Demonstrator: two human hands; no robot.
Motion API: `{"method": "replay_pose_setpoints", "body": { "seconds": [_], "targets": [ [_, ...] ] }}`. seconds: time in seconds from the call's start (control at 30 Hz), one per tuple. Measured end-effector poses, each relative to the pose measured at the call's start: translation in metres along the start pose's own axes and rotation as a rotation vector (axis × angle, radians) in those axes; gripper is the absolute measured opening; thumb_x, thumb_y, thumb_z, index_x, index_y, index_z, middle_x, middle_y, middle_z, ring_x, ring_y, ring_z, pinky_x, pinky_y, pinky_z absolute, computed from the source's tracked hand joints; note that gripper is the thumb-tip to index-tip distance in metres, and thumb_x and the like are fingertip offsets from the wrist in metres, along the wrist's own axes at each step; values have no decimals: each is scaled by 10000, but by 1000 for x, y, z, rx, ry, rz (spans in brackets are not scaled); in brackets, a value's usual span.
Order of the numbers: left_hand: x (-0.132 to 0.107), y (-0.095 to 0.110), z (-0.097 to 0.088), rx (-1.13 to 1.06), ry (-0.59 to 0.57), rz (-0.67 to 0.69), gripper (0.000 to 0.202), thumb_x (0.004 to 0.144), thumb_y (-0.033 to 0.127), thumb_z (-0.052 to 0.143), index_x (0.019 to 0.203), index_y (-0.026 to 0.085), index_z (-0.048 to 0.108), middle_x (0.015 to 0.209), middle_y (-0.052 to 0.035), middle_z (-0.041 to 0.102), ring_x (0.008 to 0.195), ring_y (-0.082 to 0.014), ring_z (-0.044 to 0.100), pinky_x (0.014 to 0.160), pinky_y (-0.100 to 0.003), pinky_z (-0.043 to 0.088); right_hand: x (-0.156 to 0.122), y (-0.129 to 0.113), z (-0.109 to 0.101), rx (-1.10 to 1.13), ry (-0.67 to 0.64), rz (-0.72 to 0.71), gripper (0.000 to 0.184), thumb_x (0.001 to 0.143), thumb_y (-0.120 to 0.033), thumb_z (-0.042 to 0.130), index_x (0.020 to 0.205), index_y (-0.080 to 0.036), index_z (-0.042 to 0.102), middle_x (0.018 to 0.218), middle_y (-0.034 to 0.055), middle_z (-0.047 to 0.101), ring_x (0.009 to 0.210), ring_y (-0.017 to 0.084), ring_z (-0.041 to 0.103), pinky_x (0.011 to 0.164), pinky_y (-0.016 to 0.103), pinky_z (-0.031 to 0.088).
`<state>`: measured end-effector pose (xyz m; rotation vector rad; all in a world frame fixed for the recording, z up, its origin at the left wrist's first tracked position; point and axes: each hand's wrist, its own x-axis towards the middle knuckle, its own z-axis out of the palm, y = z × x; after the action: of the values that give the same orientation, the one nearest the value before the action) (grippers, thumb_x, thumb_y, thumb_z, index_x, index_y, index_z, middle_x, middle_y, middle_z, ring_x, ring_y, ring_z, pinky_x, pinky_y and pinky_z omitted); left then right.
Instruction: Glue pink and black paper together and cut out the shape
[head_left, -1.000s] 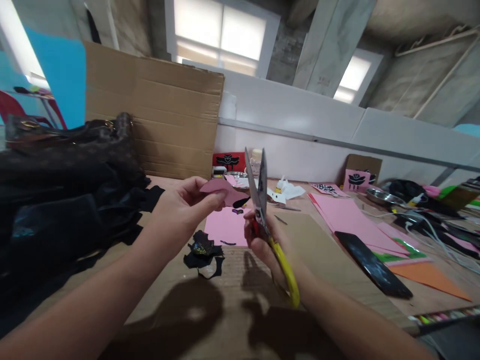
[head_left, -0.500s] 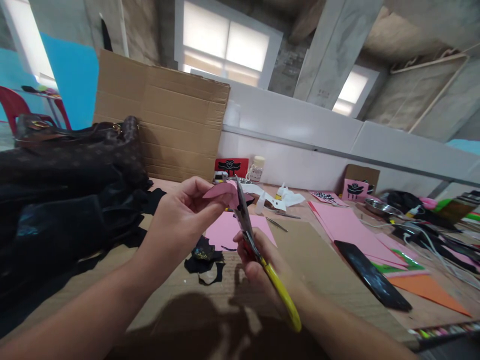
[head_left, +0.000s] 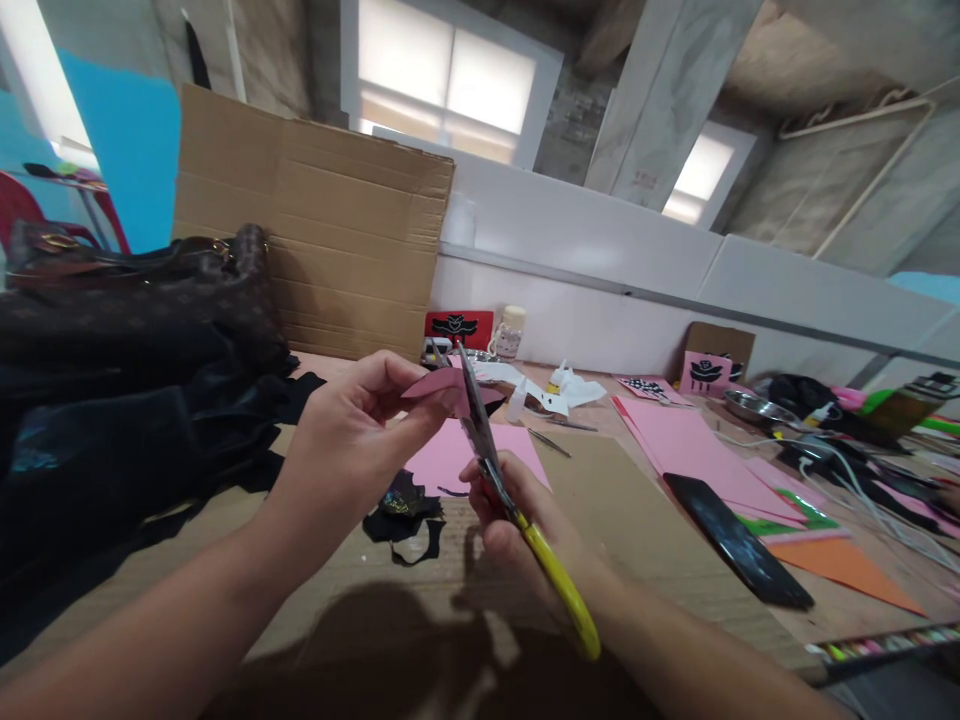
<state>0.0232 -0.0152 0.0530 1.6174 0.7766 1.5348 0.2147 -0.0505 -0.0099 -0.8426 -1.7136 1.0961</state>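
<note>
Pinched between the thumb and fingers of my left hand [head_left: 360, 430] is a small curved piece of pink paper [head_left: 435, 382]. My right hand [head_left: 525, 510] grips a pair of scissors [head_left: 555, 575] with yellow handles, one handle hanging below the hand. Their blades [head_left: 475, 410] point up and away from me, parted at the tips, with the pink piece by them. A dark bit shows just behind the blades. Below the hands lie a pink sheet [head_left: 517, 450] and black scraps [head_left: 405, 510], one of them ring-shaped.
Brown cardboard [head_left: 637, 540] covers the work surface. To the right are a black phone [head_left: 735, 540], pink sheets [head_left: 690, 450] and orange paper [head_left: 847, 570]. Tweezers [head_left: 550, 442] and a white-capped jar [head_left: 510, 332] sit further back. Dark cloth [head_left: 135, 440] and a brown bag [head_left: 135, 300] fill the left.
The scissor blades stand wider apart at the tips than before. Both hands keep nearly the same place, and the whole view has shifted slightly.
</note>
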Motion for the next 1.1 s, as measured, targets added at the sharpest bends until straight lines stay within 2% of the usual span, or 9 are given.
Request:
{"method": "replay_pose_setpoints", "body": {
  "seconds": [0.23, 0.53, 0.73, 1.0, 1.1],
  "targets": [
    [1, 2, 1, 16, 14, -20, 162, 809, 301, 766, 763, 230, 628, 806, 18, 764, 818, -177, 731, 743, -270, 584, 0, -6, 1, -32, 2, 11, 540, 812, -696, 675, 1082, -251, 531, 852, 1, 429, 746, 170, 414, 645, 283, 396],
    [-1, 1, 0, 18, 15, 2, 139, 827, 297, 769, 783, 245, 647, 821, 44, 774, 829, -150, 735, 750, -236, 573, 1, -7, 1, -57, 6, -29, 554, 820, -715, 649, 1078, -236, 545, 847, 2, 450, 735, 165, 412, 639, 293, 377],
    [-1, 3, 0, 45, 13, 4, 162, 837, 317, 769, 771, 259, 633, 816, 51, 778, 833, -160, 740, 755, -253, 574, 0, -8, 0, -36, -4, 10, 525, 837, -695, 644, 1086, -248, 530, 834, -2, 431, 713, 161, 398, 614, 280, 361],
    [-1, 6, 2, 65, 21, 24, 160, 838, 333, 767, 760, 262, 646, 800, 59, 785, 822, -149, 746, 740, -224, 581, 0, -9, 0, -48, -10, -4, 523, 848, -695, 631, 1079, -239, 519, 837, -1, 440, 718, 162, 400, 625, 281, 359],
    [-1, 4, 2, 41, 28, 33, 147, 833, 291, 767, 761, 261, 642, 818, 53, 792, 833, -155, 752, 744, -223, 587, 1, -12, 0, -67, -8, 0, 547, 845, -712, 620, 1071, -225, 520, 852, 5, 454, 732, 161, 417, 639, 280, 371]
  ]
}}
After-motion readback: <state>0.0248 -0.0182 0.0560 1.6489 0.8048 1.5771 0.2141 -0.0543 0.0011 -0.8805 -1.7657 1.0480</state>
